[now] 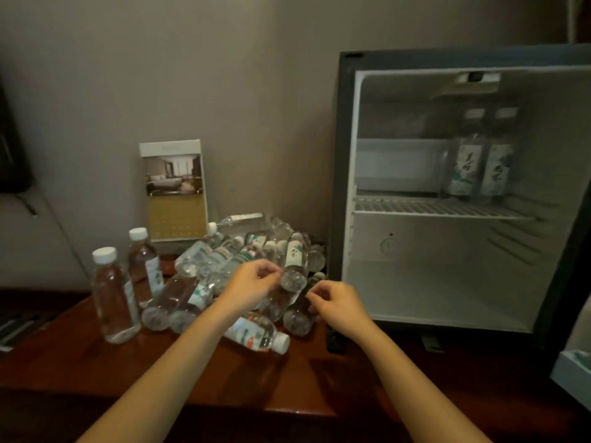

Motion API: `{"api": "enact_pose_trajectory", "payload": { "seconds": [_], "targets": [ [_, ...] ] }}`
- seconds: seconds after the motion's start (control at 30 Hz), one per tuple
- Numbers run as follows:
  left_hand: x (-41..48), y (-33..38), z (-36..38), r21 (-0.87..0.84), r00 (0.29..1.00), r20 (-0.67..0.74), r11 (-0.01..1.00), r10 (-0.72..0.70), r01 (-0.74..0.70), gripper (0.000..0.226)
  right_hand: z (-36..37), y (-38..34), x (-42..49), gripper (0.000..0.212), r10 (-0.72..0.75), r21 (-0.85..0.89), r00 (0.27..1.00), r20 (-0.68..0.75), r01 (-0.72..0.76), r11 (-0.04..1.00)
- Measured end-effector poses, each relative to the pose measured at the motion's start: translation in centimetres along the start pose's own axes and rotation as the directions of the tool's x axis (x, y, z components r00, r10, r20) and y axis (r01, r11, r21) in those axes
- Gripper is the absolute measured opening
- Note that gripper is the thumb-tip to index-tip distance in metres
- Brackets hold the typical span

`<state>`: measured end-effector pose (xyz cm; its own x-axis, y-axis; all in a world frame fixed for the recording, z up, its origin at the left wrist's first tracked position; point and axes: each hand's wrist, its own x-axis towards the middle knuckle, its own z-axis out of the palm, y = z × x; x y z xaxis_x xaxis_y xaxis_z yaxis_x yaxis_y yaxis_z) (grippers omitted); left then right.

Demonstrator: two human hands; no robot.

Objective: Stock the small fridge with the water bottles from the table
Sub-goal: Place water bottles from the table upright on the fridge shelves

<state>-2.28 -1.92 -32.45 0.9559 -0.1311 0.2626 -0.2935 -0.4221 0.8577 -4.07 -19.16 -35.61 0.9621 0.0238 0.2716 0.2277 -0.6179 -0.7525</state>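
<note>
A heap of several clear water bottles (243,257) with white caps lies on the brown wooden table (192,372). Two bottles (112,295) stand upright at the left. The small fridge (447,282) stands open on the right, with two bottles (479,167) upright on its wire shelf (431,207). My left hand (252,286) hovers over the heap with fingers loosely curled, next to a tilted bottle (294,263). My right hand (335,302) hangs beside it, fingers loosely curled, just above a lying bottle (299,318). Neither hand visibly grips anything.
A standing calendar card (174,190) leans against the wall behind the heap. One bottle (256,334) lies apart near the front. The fridge's lower compartment (431,289) holds nothing. A white door edge (572,375) shows at the far right. A dark object (12,155) sits at the left edge.
</note>
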Motion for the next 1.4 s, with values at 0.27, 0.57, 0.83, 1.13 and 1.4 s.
{"api": "enact_pose_trajectory", "payload": {
  "seconds": [0.27,0.57,0.83,1.13,1.4],
  "targets": [
    [-2.5,-8.9,-2.2,0.631,0.985,0.143,0.758,0.096,-0.165,0.025,6.3,-0.1,-0.9,0.036,0.072,-0.212,0.975,0.211,-0.026,0.977],
    [-3.4,-11.8,-2.8,0.629,0.944,0.234,0.705,0.231,-0.328,0.061,8.1,0.1,-2.0,0.059,0.008,-0.179,0.959,0.285,0.045,0.983],
    [-3.7,-12.1,-1.8,0.628,0.896,0.202,0.65,0.396,-0.429,0.067,5.7,-0.7,-2.3,0.048,-0.058,-0.049,0.974,0.218,0.07,0.996],
    [-4.1,-8.3,-0.3,0.051,0.972,0.179,0.986,0.15,-0.161,0.052,1.9,-5.4,-0.7,0.029,-0.058,0.124,0.993,-0.104,0.07,0.99],
    [-5.0,-7.1,1.9,-0.326,0.932,0.357,0.943,0.061,0.063,0.043,1.6,-5.1,-1.5,0.037,0.007,0.331,0.996,-0.084,0.021,0.944]
  ]
}}
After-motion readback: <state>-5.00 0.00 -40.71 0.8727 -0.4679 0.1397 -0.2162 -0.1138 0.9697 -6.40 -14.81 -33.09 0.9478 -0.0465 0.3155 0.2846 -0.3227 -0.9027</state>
